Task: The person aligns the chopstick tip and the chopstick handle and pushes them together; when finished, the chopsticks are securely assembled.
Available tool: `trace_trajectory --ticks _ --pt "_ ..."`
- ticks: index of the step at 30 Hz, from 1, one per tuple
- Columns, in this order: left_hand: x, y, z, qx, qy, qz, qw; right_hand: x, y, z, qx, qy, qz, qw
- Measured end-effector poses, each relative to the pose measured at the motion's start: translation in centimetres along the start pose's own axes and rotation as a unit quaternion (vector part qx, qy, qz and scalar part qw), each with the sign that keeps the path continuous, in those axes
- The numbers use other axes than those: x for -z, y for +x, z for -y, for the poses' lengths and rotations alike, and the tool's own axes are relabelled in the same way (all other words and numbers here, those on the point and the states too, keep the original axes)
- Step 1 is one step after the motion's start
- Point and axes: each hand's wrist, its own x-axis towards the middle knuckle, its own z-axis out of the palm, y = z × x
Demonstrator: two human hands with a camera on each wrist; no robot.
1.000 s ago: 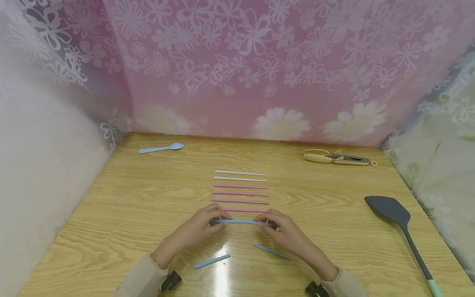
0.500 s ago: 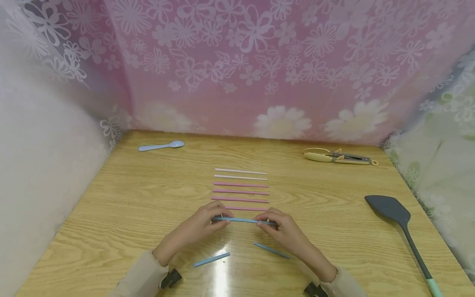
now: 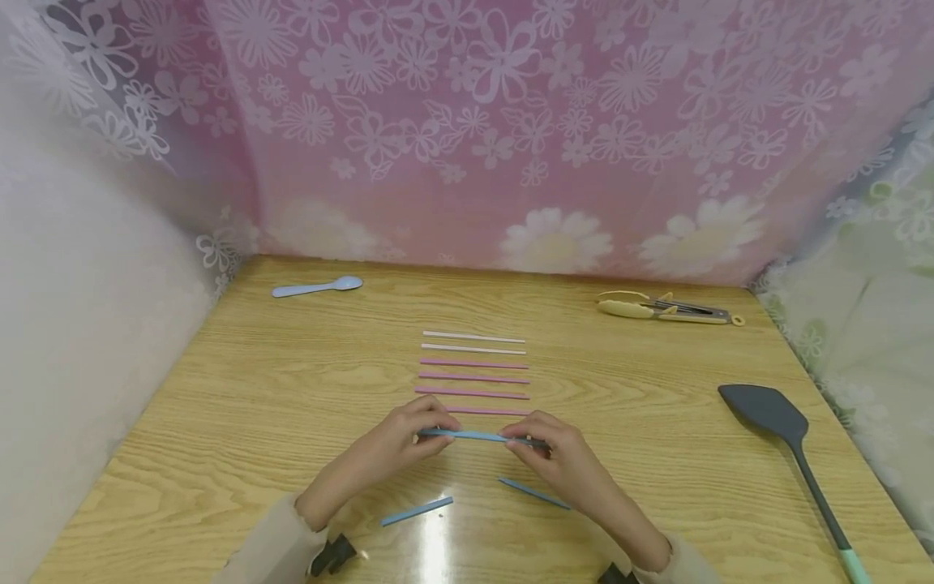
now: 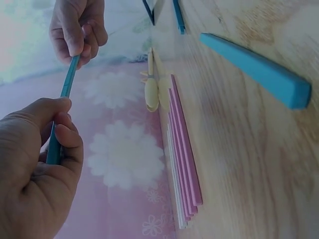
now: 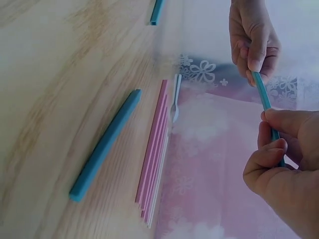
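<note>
My left hand (image 3: 409, 430) pinches one end of a blue chopstick (image 3: 477, 435), and my right hand (image 3: 558, 450) pinches the other. Held crosswise above the table, it shows a thin seam along its length in the left wrist view. Fingers cover both of its ends. Closer to me lie two short blue chopstick pieces, one at the left (image 3: 417, 511) and one at the right (image 3: 534, 493), slanting different ways. Just beyond the hands, several pink chopsticks (image 3: 474, 378) lie in parallel rows; my left fingers partly hide the nearest. Two white chopsticks (image 3: 474, 349) continue the rows behind them.
A light blue spoon (image 3: 317, 287) lies at the back left of the wooden table (image 3: 255, 389). Yellow tongs (image 3: 667, 309) rest at the back right. On the right side lies a dark spatula (image 3: 766, 414) with a mint handle end. A pink floral curtain (image 3: 467, 162) hangs behind.
Both hands keep their hold on the blue chopstick in nearly the same spot, with only a slight shift in its tilt. Everything on the table stays where it was.
</note>
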Motion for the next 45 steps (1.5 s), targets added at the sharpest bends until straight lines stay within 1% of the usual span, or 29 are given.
trace_trajectory --ticks 2,5,8,14,18,21,25,29,31,35,39,45 --pt "0.1 0.0 -0.2 -0.013 0.007 -0.002 0.9999 0.1 -0.1 0.1 0.005 -0.001 -0.003 1.0" --pt "0.2 0.0 -0.5 -0.025 0.015 -0.003 0.9996 0.1 -0.1 0.3 0.006 -0.001 -0.006 1.0" --pt "0.1 -0.1 -0.4 -0.022 0.011 -0.002 0.9997 0.0 0.0 0.4 0.006 0.002 -0.006 1.0" --pt "-0.2 -0.3 -0.1 0.004 -0.002 0.001 1.0 -0.2 0.0 0.2 -0.012 0.005 -0.004 0.9999" --pt "-0.5 -0.3 0.4 0.014 -0.004 0.003 0.9999 -0.4 -0.1 -0.1 -0.036 0.004 0.007 0.9993" --pt "-0.6 -0.3 0.7 0.021 -0.002 0.0 0.9998 -0.4 -0.2 -0.4 -0.054 0.0 0.007 0.9985" --pt "-0.7 -0.2 0.9 0.039 0.001 -0.008 0.9992 -0.4 -0.3 -0.7 -0.06 -0.027 -0.009 0.9978" --pt "-0.7 -0.3 1.1 0.065 0.003 -0.01 0.9978 -0.4 -0.2 -1.4 -0.062 -0.053 -0.027 0.9963" --pt "-0.7 -0.3 1.3 0.078 0.003 -0.007 0.9969 -0.4 -0.2 -1.8 -0.062 -0.059 -0.028 0.9959" --pt "-0.7 -0.4 1.6 0.103 -0.003 0.003 0.9946 -0.3 0.0 -2.5 -0.063 -0.062 -0.009 0.996" --pt "-0.6 -0.7 2.4 0.123 -0.003 0.015 0.9923 -0.3 0.2 -3.0 -0.082 -0.062 0.017 0.9946" --pt "-0.3 -1.1 3.7 0.143 0.009 0.021 0.9894 -0.4 0.4 -3.9 -0.106 -0.074 0.037 0.9909"
